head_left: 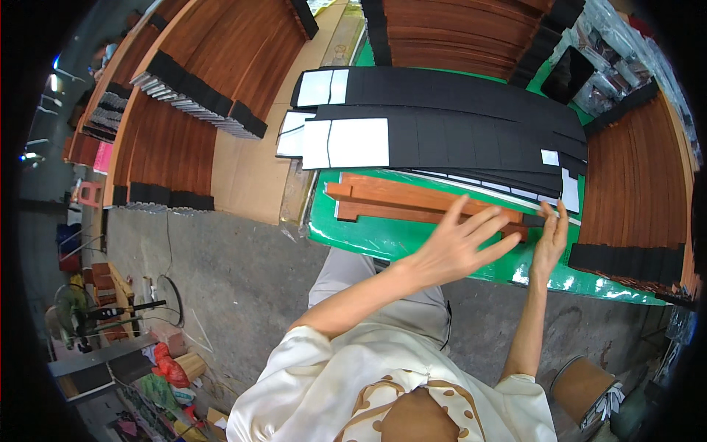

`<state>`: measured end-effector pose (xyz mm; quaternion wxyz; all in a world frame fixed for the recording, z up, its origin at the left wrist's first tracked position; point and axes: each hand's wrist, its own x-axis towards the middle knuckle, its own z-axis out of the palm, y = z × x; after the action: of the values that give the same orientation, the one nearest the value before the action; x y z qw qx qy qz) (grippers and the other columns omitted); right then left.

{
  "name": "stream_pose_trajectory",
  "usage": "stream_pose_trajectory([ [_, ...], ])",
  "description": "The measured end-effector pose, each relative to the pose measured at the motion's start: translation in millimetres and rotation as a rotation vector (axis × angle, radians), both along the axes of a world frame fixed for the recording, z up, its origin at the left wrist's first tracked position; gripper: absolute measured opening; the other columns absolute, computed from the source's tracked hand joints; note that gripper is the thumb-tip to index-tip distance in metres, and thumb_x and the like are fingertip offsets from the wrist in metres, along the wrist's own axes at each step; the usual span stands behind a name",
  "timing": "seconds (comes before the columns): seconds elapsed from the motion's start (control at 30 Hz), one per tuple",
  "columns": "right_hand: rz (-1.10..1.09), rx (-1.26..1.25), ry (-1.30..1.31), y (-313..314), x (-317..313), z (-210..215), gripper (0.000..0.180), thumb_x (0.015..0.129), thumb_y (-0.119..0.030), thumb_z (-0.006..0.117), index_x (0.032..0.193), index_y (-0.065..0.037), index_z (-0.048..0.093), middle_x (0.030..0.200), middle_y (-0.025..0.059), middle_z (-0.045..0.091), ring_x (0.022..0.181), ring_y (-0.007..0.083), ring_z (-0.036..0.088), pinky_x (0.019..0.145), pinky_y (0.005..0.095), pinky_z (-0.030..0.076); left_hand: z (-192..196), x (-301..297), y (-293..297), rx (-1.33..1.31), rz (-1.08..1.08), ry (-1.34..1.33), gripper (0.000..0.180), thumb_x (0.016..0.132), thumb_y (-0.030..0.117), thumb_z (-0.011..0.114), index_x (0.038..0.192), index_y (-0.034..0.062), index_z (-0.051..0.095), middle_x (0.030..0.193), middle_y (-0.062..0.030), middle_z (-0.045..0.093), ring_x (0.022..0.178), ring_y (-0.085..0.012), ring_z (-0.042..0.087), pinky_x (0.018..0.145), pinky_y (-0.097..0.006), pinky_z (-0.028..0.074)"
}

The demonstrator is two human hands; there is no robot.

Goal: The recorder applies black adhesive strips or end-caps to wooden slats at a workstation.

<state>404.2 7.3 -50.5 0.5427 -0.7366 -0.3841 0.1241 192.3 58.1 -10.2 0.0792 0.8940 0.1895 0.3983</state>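
Reddish-brown wooden pieces (398,197) with stepped ends lie side by side along the near part of the green tabletop (368,239). My left hand (460,243) is over their right half, fingers spread apart and holding nothing. At their right end, my right hand (549,236) has its fingers bent and close together at a small black strip (533,220). Part of that strip is hidden by the fingers. Just beyond the wood are layered black sheets (456,140), cut into strips, with white backing (346,144) showing at the left.
Stacks of black-ended brown slats stand at the left (166,155), the far side (449,33) and the right (633,169). A black tablet-like object (568,74) rests near clear plastic bags (611,44). A brown drum (582,387) stands on the floor.
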Motion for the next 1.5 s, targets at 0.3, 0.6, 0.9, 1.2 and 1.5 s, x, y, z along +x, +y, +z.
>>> stream_pose_trajectory([
  [0.3, 0.669, 0.081, -0.639, 108.6, -70.7, 88.1, 0.018, 0.078, 0.001, 0.063, 0.095, -0.005, 0.065, 0.094, 0.0101, 0.064, 0.09, 0.0249, 0.063, 0.077, 0.0327, 0.051, 24.4, -182.7, 138.9, -0.097, 0.57, 0.085, 0.026, 0.082, -0.002, 0.054, 0.105, 0.005, 0.062, 0.111, -0.0102, 0.06, 0.104, -0.029, 0.055, 0.088, -0.043, 0.039],
  [0.6, 1.147, -0.18, -0.993, 276.4, -193.0, 45.7, 0.029, 0.08, -0.001, 0.054, 0.107, -0.011, 0.061, 0.112, 0.0082, 0.055, 0.098, 0.0251, 0.058, 0.077, 0.036, 0.052, -20.4, -187.6, 228.9, -0.341, 0.554, 0.602, 0.027, 0.089, 0.024, 0.054, 0.114, 0.0165, 0.063, 0.127, -0.0028, 0.055, 0.12, -0.0213, 0.048, 0.1, -0.055, 0.031],
  [0.9, 1.345, -0.316, -1.234, 318.5, -209.7, 51.6, 0.028, 0.076, -0.004, 0.062, 0.103, -0.011, 0.062, 0.109, 0.0064, 0.053, 0.097, 0.0222, 0.058, 0.074, 0.0344, 0.053, -24.4, -188.8, 226.8, -0.392, 0.601, 0.559, 0.026, 0.09, 0.028, 0.053, 0.112, 0.0199, 0.065, 0.13, 0.0026, 0.053, 0.123, -0.0182, 0.046, 0.105, -0.053, 0.028],
  [1.2, 1.377, -0.35, -1.293, 316.9, -200.0, 49.1, 0.053, 0.072, -0.002, 0.068, 0.119, -0.022, 0.055, 0.116, 0.0068, 0.049, 0.098, 0.0223, 0.057, 0.076, 0.0338, 0.053, -30.5, -188.6, 227.1, -0.346, 0.588, 0.494, 0.024, 0.09, 0.024, 0.054, 0.109, 0.0181, 0.066, 0.126, 0.0006, 0.056, 0.12, -0.019, 0.049, 0.103, -0.054, 0.03],
  [1.5, 1.383, -0.441, -1.271, 319.8, -193.5, 51.8, 0.056, 0.07, -0.001, 0.068, 0.12, -0.022, 0.054, 0.119, 0.0041, 0.047, 0.098, 0.0234, 0.056, 0.077, 0.0346, 0.053, -33.4, -189.4, 226.5, -0.304, 0.608, 0.473, 0.022, 0.088, 0.023, 0.056, 0.106, 0.0171, 0.067, 0.124, 0.0009, 0.057, 0.118, -0.0191, 0.05, 0.101, -0.055, 0.032],
])
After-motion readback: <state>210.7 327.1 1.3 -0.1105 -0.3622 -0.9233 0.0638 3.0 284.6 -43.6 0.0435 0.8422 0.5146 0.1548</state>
